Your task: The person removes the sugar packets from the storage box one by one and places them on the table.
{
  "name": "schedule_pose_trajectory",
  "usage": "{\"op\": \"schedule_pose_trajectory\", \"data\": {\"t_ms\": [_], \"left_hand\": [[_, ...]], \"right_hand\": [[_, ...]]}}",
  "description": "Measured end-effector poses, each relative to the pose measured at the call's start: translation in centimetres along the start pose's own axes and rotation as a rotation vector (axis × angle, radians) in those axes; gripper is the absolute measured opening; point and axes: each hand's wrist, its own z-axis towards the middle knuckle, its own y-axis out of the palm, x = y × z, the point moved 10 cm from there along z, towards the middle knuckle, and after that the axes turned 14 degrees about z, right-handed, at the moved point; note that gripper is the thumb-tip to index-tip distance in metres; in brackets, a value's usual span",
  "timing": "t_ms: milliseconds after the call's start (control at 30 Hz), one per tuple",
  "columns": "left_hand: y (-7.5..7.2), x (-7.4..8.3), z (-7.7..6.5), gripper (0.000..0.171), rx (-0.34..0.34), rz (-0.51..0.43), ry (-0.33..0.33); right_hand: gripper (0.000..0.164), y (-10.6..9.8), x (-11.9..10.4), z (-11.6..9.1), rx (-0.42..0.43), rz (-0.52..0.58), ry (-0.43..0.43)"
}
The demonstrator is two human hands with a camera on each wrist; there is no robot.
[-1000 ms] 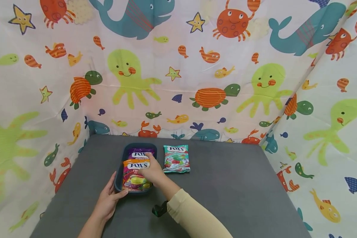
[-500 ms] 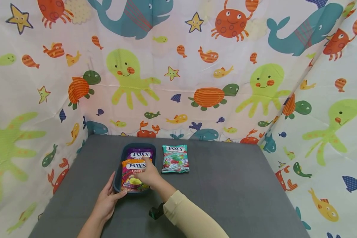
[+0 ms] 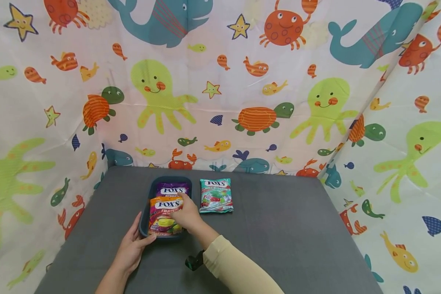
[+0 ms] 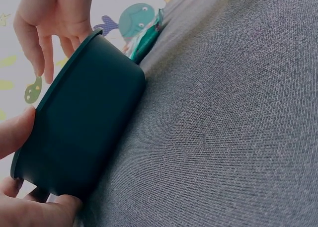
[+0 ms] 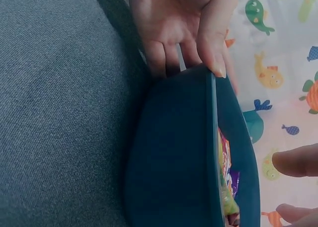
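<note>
A dark blue-green plastic container (image 3: 144,228) stands on the grey table surface. Inside lie a purple Fox's Berries candy bag (image 3: 165,189) at the back and an orange-topped Fox's Fruits candy bag (image 3: 162,226) in front. My left hand (image 3: 131,250) grips the container at its near left corner, thumb on the rim (image 5: 213,103) and fingers against the outer wall. Above the Fruits bag reaches my right hand (image 3: 188,215), thumb and fingers spread apart. In the left wrist view, its loose fingers (image 4: 47,53) hang over the rim with nothing between them.
A green Fox's Mint Blossom candy bag (image 3: 216,198) lies flat just right of the container. Behind the table hangs a white curtain (image 3: 206,106) printed with sea animals. A small black object (image 3: 194,261) shows by the right sleeve.
My right hand shifts slightly left over the Fruits bag, then a touch back to the right. The left hand stays at the container; the head view drifts a little.
</note>
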Motion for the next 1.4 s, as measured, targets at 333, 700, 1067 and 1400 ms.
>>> {"op": "schedule_pose_trajectory", "data": {"t_ms": [333, 700, 1067, 1400], "left_hand": [[0.1, -0.1, 0.1, 0.1, -0.014, 0.011, 0.005], [0.0, -0.6, 0.1, 0.101, -0.018, 0.001, -0.01], [0.1, -0.5, 0.3, 0.102, -0.02, 0.003, -0.005], [0.1, -0.3, 0.2, 0.102, -0.027, -0.011, 0.005]], "right_hand": [[0.066, 0.5, 0.0, -0.1, -0.078, -0.034, 0.005], [0.065, 1.2, 0.9, -0.1, -0.136, -0.032, -0.016], [0.071, 1.4, 0.4, -0.2, -0.143, -0.09, -0.053], [0.083, 1.7, 0.9, -0.1, -0.138, -0.14, -0.051]]}}
